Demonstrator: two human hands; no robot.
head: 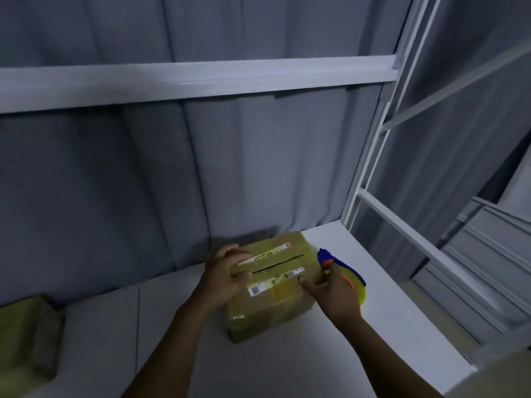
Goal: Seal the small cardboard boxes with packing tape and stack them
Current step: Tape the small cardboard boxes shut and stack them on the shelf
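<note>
Two bare forearms reach in from the bottom edge onto a white shelf (258, 366). The left hand (224, 272) sits on the left end of the box (267, 311), fingers curled over the top flap there and thumb toward the near side, gripping it. The right hand (333, 297) is at the box's right end, thumb laid flat on the top panel. Its fingers run up along the right edge next to the dispenser (357, 282). Can't tell how far they curl or whether they hold anything; this part is blurry.

The box stands mid-shelf, slightly skewed, and is brown with glossy old tape on it. It carries white labels with a QR code and a barcode. The top seam shows as a dark slit between the flaps, with no tape across it.

The dispenser is blue with a yellow roll and an orange bit. It lies on the shelf just right of the box, partly behind the right hand.

A second box (28, 334) is at the far left of the shelf, well apart and in dim light. A grey curtain (115, 182) hangs behind. A white beam (186, 81) crosses above and meets a white post (370, 156) at the right corner.
</note>
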